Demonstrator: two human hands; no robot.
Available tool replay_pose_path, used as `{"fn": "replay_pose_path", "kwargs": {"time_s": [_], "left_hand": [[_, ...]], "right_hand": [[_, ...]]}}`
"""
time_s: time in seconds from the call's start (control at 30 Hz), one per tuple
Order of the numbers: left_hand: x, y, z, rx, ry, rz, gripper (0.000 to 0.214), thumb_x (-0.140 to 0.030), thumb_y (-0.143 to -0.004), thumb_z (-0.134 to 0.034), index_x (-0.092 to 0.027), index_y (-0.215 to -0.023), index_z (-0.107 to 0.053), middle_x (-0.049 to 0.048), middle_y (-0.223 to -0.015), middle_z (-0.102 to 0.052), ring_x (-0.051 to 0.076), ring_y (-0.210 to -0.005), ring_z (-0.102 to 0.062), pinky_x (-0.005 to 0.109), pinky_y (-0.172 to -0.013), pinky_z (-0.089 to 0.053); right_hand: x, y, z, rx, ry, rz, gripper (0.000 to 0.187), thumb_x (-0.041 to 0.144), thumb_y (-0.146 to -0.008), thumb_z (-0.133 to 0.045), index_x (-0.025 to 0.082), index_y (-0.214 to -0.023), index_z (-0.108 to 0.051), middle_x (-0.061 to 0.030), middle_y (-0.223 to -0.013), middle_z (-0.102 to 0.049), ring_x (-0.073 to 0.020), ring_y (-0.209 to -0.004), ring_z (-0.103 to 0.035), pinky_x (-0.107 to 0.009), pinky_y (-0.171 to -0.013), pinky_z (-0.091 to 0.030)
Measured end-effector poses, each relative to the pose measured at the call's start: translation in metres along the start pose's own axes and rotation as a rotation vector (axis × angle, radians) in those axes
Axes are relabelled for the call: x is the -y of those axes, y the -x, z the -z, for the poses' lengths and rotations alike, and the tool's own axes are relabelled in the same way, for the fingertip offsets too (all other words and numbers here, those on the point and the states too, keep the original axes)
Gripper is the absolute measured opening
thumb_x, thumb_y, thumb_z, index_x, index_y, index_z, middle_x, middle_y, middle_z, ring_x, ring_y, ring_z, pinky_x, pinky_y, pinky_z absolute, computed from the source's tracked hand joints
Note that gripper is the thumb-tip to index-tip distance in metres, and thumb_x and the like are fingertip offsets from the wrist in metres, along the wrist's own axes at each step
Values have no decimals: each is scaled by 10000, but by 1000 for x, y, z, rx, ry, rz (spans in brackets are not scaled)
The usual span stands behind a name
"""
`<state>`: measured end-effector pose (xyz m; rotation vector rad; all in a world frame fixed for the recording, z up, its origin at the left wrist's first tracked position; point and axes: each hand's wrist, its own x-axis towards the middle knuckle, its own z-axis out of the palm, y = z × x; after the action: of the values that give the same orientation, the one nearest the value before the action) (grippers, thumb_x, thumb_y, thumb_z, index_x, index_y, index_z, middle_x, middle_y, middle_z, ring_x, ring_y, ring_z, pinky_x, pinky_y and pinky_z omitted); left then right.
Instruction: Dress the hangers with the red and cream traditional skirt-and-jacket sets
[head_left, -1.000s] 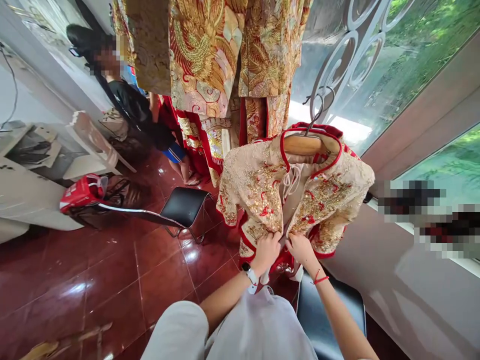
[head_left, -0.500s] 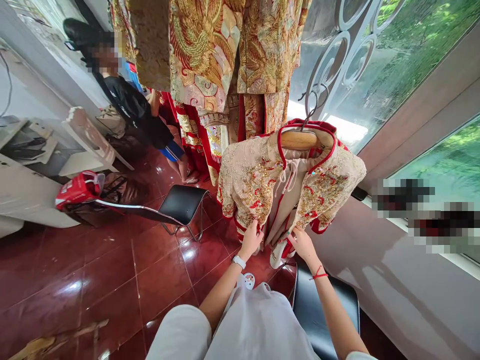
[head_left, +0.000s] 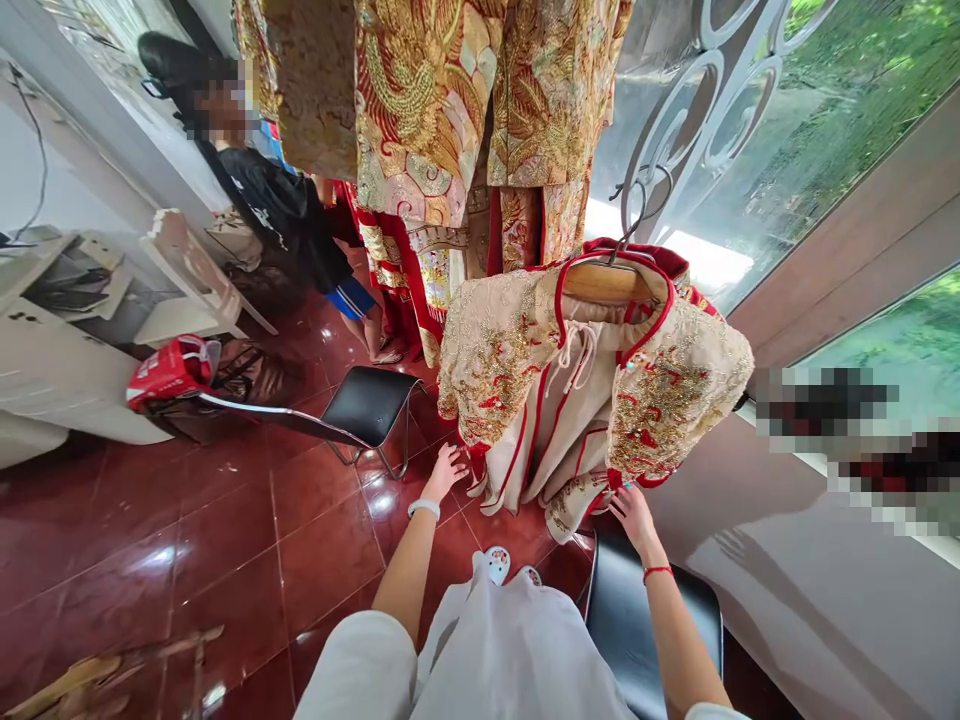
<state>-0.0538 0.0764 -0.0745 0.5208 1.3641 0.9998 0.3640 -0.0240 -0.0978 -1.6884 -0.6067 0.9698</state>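
Observation:
A cream jacket (head_left: pixel 517 370) with gold and red embroidery and red trim hangs on a wooden hanger (head_left: pixel 607 282) from a curled metal window grille (head_left: pixel 697 110). Its front hangs parted, showing the pale lining. My left hand (head_left: pixel 446 470), fingers spread, reaches toward the lower left hem, just short of it. My right hand (head_left: pixel 632 512) touches the lower right hem from below, fingers loosely extended. A white band sits on my left wrist and a red cord on my right.
Long gold and red robes (head_left: pixel 450 130) hang behind the jacket. A person in black (head_left: pixel 277 210) stands beyond them. A black stool (head_left: pixel 367 405) stands on the red tiled floor, another black seat (head_left: pixel 645 620) under my right arm. White furniture (head_left: pixel 67 340) fills the left.
Both hands let go of the jacket's front edges and dropped apart toward the hem. The front has fallen open, showing more lining.

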Motion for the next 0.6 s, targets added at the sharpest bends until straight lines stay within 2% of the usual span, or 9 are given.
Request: {"fn": "replay_pose_path", "kwargs": {"time_s": [0.07, 0.17, 0.27, 0.37, 0.47, 0.53, 0.6], "left_hand": [[0, -14, 0, 8, 41, 64, 439, -435, -793, -664, -235, -1124, -455, 36, -937, -637, 88, -559, -494, 305, -683, -506], [7, -24, -4, 37, 88, 100, 376, -393, -752, -743, -208, -1001, -529, 22, -862, -654, 101, -606, -540, 272, -690, -484], [18, -18, -5, 94, 141, 96, 294, -326, -740, -769, -187, -920, -582, 24, -834, -671, 130, -697, -606, 270, -729, -477], [32, -3, -9, 197, 200, 78, 273, -232, -719, -790, -162, -934, -637, 76, -923, -713, 178, -851, -664, 313, -832, -487], [52, 16, -29, 298, 248, 47, 274, -168, -691, -808, -162, -925, -664, 68, -896, -715, 178, -839, -660, 323, -843, -481], [67, 33, -49, 376, 264, 34, 240, -155, -672, -820, -176, -860, -672, 35, -793, -691, 168, -757, -633, 324, -799, -481], [83, 55, -65, 477, 265, 29, 211, -148, -651, -831, -189, -790, -678, 21, -719, -666, 187, -739, -624, 347, -786, -484]], "right_hand": [[-7, -7, 1, 11, -73, -84, 405, 613, -672, -542, 263, -867, -487, 8, -787, -623, -195, -681, -675, -385, -664, -594], [-12, -13, 6, 30, -148, -155, 436, 566, -598, -660, 270, -881, -510, 11, -801, -647, -206, -721, -698, -404, -726, -605], [-14, -13, 14, 61, -182, -195, 499, 507, -513, -781, 262, -891, -564, 8, -801, -680, -198, -708, -693, -387, -757, -603], [-11, -4, 16, 123, -182, -226, 527, 448, -442, -869, 224, -854, -628, -19, -791, -708, -191, -690, -682, -367, -752, -595], [-5, 14, -4, 383, -109, -242, 474, 450, -461, -899, 183, -780, -669, -53, -766, -720, -185, -672, -669, -341, -707, -572], [-1, 29, -27, 582, -43, -241, 411, 475, -516, -885, 174, -696, -670, -41, -672, -690, -168, -599, -629, -319, -633, -537], [1, 46, -50, 700, -6, -238, 373, 451, -510, -892, 179, -607, -657, -17, -580, -645, -158, -538, -582, -311, -578, -500]]}}
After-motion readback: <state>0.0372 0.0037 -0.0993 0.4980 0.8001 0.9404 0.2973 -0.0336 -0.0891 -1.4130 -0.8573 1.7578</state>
